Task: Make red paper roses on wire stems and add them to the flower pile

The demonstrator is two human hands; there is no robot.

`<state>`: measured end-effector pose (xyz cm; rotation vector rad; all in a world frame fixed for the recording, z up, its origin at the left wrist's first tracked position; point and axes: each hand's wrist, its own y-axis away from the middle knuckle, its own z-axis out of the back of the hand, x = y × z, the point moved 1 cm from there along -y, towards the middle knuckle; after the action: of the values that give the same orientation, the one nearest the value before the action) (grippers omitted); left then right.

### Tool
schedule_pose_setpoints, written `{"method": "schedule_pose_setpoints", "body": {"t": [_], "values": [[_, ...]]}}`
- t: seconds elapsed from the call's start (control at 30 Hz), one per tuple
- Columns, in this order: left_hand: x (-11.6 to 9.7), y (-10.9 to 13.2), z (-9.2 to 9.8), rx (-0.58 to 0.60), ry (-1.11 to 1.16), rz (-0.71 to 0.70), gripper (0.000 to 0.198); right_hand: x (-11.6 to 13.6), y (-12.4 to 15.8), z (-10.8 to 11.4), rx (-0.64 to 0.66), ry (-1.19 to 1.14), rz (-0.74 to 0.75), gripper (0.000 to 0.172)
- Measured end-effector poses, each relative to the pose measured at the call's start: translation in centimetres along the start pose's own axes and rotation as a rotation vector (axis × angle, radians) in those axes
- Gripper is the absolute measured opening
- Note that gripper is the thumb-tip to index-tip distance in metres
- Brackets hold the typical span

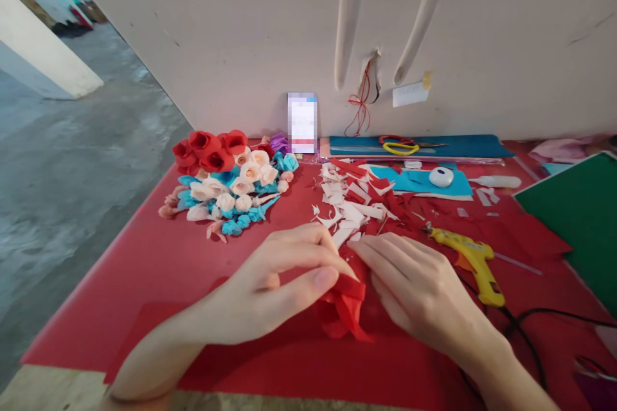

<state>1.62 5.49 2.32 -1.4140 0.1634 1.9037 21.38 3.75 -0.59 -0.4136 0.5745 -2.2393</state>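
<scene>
Your red paper piece [350, 308] is creased and folded, pinched in your left hand [282, 298], pointed ends trailing downward.

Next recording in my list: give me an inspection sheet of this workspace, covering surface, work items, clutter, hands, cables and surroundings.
Surface: red-covered table.
Work items: thin red piece, folded; artificial flowers clustered at far left.
Clutter: white and red scraps beyond the hands; scissors near the wall; yellow glue gun at right.
Hands: left hand pinches the red piece; right hand beside it, contact unclear.
Cables: black cable by the glue gun; red wires hang at the wall.
Surroundings: wall behind, phone propped upright, grey floor left.
</scene>
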Motion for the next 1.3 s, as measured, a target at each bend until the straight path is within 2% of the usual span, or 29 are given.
{"method": "schedule_pose_setpoints", "body": {"t": [0.23, 0.47, 0.6, 0.7, 0.8, 0.9, 1.03, 1.17, 1.3], "values": [[0.2, 0.0, 0.0, -0.005, -0.012, 0.018, 0.033, 0.2, 0.2, 0.0, 0.036, 0.009, 0.015, 0.025], [0.0, -0.3, -0.3, 0.062, -0.121, 0.001, 0.041, 0.4, 0.2, -0.3, 0.079, -0.023, 0.025, 0.031], [0.1, -0.2, -0.3, 0.038, -0.1, 0.019, 0.039, 0.3, 0.2, -0.2, 0.087, -0.057, 0.008, 0.031], [0.6, -0.1, -0.3, 0.02, -0.041, 0.054, 0.036, -0.2, 0.3, -0.2, 0.133, -0.212, -0.034, 0.026], [1.3, 0.0, -0.2, -0.051, 0.054, 0.048, 0.032, -0.9, 0.4, -0.5, 0.185, -0.495, -0.124, 0.021], [1.9, 0.2, -0.1, -0.09, 0.135, 0.018, 0.031, -1.4, 0.4, -0.8, 0.116, -0.694, -0.186, 0.023], [2.2, 0.3, -0.2, -0.086, 0.218, 0.023, 0.032, -1.5, 0.4, -1.2, 0.064, -0.803, -0.25, 0.016], [1.9, 0.2, -0.5, -0.088, 0.377, 0.124, 0.031, -1.6, 0.6, -1.6, 0.122, -0.887, -0.355, 0.006], [1.7, 0.1, -0.8, -0.124, 0.537, 0.185, 0.03, -1.5, 0.9, -1.8, 0.184, -0.958, -0.485, 0.004]]}}
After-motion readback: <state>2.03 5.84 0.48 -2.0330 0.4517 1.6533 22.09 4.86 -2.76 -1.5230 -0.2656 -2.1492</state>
